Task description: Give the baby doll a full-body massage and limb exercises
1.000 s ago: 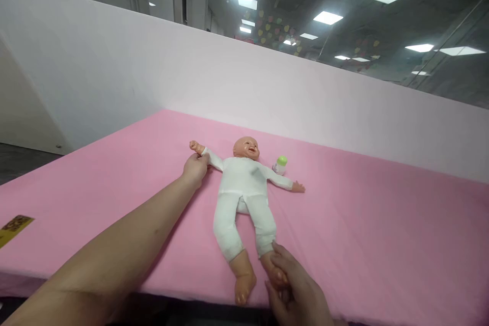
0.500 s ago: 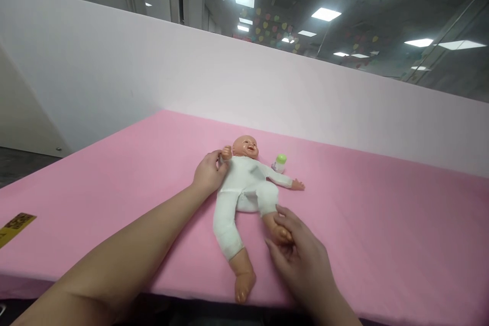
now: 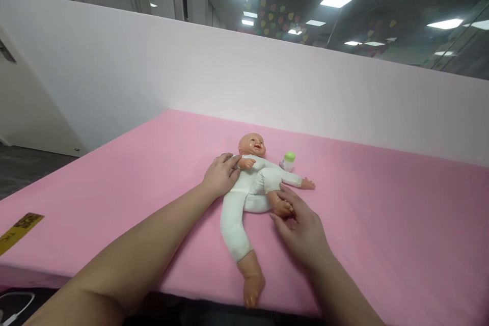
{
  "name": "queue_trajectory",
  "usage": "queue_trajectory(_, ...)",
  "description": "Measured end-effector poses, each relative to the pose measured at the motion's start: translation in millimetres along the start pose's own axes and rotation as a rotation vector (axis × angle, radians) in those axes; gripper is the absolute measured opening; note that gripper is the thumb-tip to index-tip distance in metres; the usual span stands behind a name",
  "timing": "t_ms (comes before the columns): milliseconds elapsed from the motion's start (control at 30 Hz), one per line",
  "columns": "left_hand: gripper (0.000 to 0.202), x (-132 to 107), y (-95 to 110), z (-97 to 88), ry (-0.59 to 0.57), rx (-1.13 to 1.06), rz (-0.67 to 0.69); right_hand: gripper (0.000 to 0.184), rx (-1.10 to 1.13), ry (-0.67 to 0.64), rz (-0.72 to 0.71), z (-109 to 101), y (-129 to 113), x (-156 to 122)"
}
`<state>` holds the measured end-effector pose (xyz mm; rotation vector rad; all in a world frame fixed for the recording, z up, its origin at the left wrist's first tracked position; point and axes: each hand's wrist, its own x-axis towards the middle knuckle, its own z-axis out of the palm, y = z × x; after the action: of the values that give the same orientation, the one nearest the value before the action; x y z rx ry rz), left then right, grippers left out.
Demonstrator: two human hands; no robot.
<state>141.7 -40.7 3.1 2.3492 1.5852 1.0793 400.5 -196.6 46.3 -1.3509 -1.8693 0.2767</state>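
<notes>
No whole word could be read. A yellow label (image 3: pixel 19 234) lay on the pink sheet (image 3: pixel 382 224), well to the left of the left hand (image 3: pixel 222 174) and nearer the viewer, with a dark, code-like block (image 3: pixel 29 220) at the end toward that hand and small dark characters (image 3: pixel 12 237) too unclear to make out. Beyond the right hand (image 3: pixel 301 224), the green-capped bottle (image 3: pixel 288 162) bore a small dark marking (image 3: pixel 281 165), too small to read.
</notes>
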Motion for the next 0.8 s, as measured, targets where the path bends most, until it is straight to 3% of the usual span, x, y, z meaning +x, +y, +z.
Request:
queue_trajectory(200, 0.052, -1, -5, -2.5, 0.001, -0.059, -0.072, 0.045, 0.025, 0.005, 0.034, -7, 0, -2)
queue_trajectory(800, 0.051, 0, -16, -3.1, 0.013, -0.089, -0.088, 0.05, 0.135, -0.009, -0.011, -10, -1, -26)
